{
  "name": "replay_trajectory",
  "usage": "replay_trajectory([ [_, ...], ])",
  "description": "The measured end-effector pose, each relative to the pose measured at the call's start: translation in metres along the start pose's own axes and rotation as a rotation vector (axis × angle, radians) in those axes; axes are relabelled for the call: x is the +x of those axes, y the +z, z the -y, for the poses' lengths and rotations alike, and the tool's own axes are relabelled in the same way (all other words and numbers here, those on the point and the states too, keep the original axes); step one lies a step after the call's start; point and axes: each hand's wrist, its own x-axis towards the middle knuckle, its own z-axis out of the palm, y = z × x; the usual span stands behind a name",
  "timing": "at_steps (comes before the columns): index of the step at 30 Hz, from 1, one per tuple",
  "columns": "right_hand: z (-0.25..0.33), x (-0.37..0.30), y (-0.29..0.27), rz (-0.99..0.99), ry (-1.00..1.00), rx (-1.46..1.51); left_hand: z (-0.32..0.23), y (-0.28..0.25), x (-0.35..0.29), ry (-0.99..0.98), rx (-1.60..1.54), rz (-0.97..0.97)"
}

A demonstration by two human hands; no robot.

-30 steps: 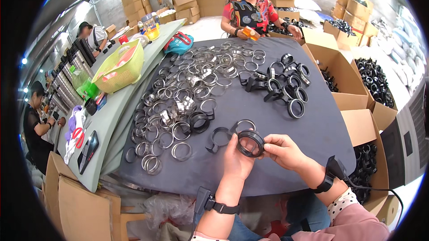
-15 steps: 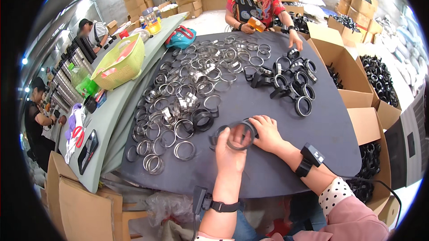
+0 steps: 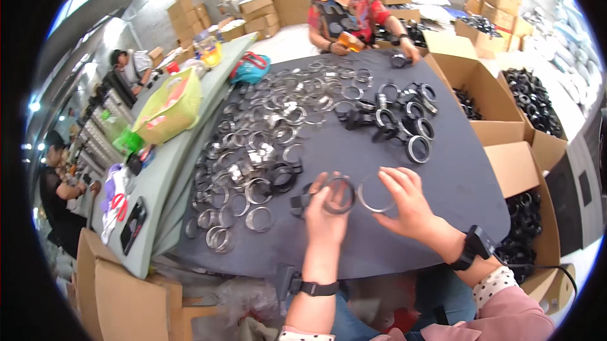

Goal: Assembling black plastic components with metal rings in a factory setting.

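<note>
In my left hand (image 3: 325, 219), just above the dark table (image 3: 404, 240), is a black ring (image 3: 352, 197). A second black piece (image 3: 299, 204) shows at that hand's left side, partly covered by the fingers. A thin silver metal ring (image 3: 360, 197) is pinched upright between the thumb and fingers of my right hand (image 3: 411, 208). The two rings are close together but apart. Loose silver rings (image 3: 258, 218) spread over the left and far part of the table. Black rings with side lugs (image 3: 418, 149) lie heaped at the far right.
Across the table a person (image 3: 344, 12) holds an orange object (image 3: 349, 42); their other hand is by a black ring (image 3: 399, 61). Open cardboard boxes (image 3: 515, 170) with black parts line the right. A green side table (image 3: 171, 170) bears a yellow-green basket (image 3: 167, 119), scissors and a phone.
My right hand has drawn away to the right from the black ring, and a thin silver ring now shows in it. The person across has a black ring at their hand. The view has shifted slightly.
</note>
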Motion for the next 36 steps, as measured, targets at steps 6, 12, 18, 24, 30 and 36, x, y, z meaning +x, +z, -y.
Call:
replay_trajectory([
  [6, 0.005, -0.041, -0.01, 0.154, 0.22, 0.021, 0.026, -0.035, 0.01, 0.192, 0.037, 0.185],
  [12, -0.039, -0.083, -0.023, 0.256, 0.197, -0.182, 0.02, -0.011, 0.002, -0.028, -0.125, 0.122],
  [18, -0.02, -0.087, -0.014, 0.475, 0.06, -0.177, 0.019, -0.015, 0.004, -0.031, -0.101, 0.128],
  [24, 0.004, -0.087, -0.02, 0.476, 0.001, -0.039, 0.022, -0.015, 0.004, -0.041, -0.103, 0.121],
  [30, 0.005, -0.104, -0.014, 0.321, -0.139, 0.112, 0.025, -0.014, 0.002, -0.064, -0.098, 0.138],
  [36, 0.004, -0.109, -0.018, 0.376, -0.123, 0.193, 0.026, -0.013, 0.001, -0.073, -0.104, 0.1],
])
